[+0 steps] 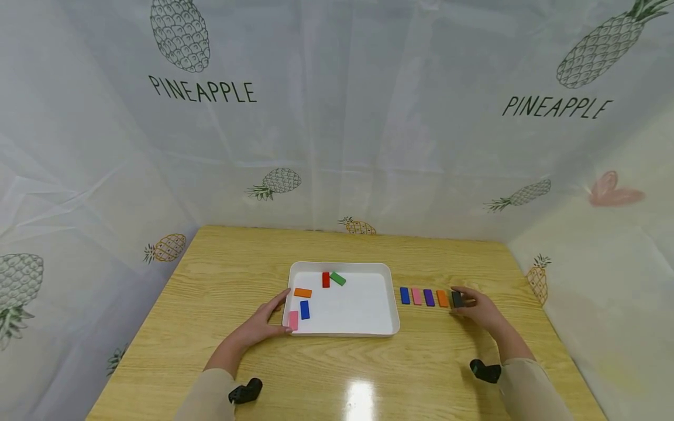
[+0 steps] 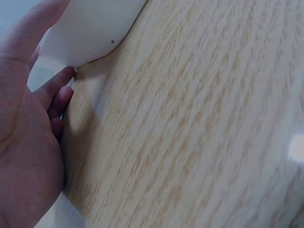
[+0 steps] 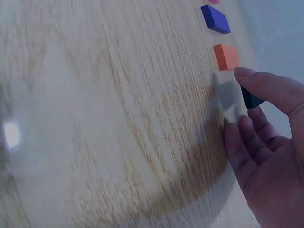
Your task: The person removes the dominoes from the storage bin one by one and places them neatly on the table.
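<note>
Both our forearms reach forward, sleeves to the wrists, a small dark device strapped under each. Left hand [image 1: 261,325]: fingers straight and spread, thumb extended forward, palm turned inward, fingertips [image 2: 61,80] low. Right hand [image 1: 480,311]: knuckles up, fingers gently bent, thumb [image 3: 266,88] and fingers drawn close together at the tips. Right wrist angled inward. The hands sit well apart.

pineapple-print sheeting [image 1: 337,117] behind (and beside) a light wooden table [image 1: 337,374]
</note>
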A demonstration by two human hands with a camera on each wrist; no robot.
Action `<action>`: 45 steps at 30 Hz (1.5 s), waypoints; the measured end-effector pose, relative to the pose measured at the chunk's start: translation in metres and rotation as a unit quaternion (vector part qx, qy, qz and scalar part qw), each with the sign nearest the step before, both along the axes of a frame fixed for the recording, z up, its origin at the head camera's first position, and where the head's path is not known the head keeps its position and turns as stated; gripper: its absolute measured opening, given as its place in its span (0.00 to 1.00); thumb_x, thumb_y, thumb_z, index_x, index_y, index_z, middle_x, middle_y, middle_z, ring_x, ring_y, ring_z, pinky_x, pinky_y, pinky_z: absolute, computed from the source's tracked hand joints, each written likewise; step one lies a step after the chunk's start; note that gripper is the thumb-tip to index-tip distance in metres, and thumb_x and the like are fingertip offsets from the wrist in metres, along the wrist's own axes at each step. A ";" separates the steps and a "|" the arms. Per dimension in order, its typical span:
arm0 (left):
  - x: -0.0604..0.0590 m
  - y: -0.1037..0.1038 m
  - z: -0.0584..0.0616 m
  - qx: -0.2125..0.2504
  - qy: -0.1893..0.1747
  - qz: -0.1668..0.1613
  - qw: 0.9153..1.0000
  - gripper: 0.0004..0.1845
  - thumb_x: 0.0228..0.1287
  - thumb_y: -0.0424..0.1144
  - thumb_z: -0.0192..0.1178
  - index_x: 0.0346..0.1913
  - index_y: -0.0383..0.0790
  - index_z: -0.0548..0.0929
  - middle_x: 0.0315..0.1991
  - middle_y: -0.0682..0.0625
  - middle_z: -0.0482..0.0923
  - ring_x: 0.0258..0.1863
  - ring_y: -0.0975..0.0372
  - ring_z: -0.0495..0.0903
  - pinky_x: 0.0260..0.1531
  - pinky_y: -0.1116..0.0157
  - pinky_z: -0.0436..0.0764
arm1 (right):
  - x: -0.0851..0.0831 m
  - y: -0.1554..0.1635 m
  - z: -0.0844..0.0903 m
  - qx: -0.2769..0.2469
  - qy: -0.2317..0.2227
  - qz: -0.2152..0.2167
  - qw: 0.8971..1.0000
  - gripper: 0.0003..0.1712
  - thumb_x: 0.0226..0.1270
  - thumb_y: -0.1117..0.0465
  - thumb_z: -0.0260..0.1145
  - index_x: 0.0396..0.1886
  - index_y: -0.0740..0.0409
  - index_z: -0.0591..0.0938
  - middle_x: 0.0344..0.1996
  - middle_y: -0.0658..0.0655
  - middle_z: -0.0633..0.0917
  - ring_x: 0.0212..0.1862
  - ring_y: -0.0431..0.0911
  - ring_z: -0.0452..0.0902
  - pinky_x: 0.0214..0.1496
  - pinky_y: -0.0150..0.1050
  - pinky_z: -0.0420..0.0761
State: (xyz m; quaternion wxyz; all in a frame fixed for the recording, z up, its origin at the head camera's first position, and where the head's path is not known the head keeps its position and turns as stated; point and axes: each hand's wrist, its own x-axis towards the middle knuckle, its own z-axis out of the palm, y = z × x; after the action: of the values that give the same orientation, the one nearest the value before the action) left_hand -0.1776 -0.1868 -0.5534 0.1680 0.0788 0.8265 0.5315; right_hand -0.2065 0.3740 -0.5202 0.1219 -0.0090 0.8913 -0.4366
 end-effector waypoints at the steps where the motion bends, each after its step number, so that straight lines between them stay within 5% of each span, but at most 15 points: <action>1: 0.000 0.000 0.000 -0.003 0.001 0.000 1.000 0.53 0.50 0.45 0.76 0.77 0.59 0.56 0.73 0.42 0.57 0.69 0.46 0.57 0.64 0.36 0.50 | 0.000 0.001 -0.002 0.000 -0.001 -0.003 1.000 0.38 0.65 0.61 0.69 0.71 0.64 0.66 0.59 0.75 0.67 0.58 0.68 0.67 0.51 0.56 0.76; 17: 0.001 0.001 0.001 -0.014 0.009 0.002 1.000 0.53 0.50 0.46 0.76 0.77 0.58 0.56 0.73 0.43 0.57 0.68 0.46 0.57 0.63 0.35 0.51 | -0.011 0.007 -0.012 0.001 -0.009 0.001 1.000 0.38 0.65 0.60 0.70 0.71 0.67 0.65 0.42 0.62 0.69 0.43 0.53 0.64 0.42 0.46 0.67; 30: 0.000 0.000 -0.002 -0.024 0.015 0.001 1.000 0.53 0.50 0.47 0.76 0.77 0.60 0.56 0.69 0.44 0.61 0.66 0.48 0.59 0.63 0.37 0.55 | -0.015 0.004 -0.008 0.025 -0.013 0.019 0.999 0.38 0.64 0.61 0.70 0.68 0.71 0.66 0.43 0.64 0.71 0.42 0.53 0.64 0.39 0.44 0.68; 45: 0.000 0.000 -0.001 -0.019 0.010 0.001 1.000 0.52 0.51 0.47 0.75 0.77 0.59 0.56 0.70 0.44 0.60 0.66 0.48 0.59 0.62 0.37 0.56 | -0.014 0.005 -0.012 -0.006 -0.010 0.014 1.000 0.36 0.63 0.65 0.70 0.67 0.72 0.66 0.36 0.59 0.68 0.38 0.50 0.63 0.37 0.43 0.67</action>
State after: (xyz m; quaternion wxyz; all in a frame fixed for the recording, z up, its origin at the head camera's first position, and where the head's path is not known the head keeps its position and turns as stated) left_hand -0.1773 -0.1864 -0.5548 0.1605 0.0803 0.8384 0.5148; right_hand -0.2204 0.3793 -0.5318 0.1366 -0.0179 0.8872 -0.4403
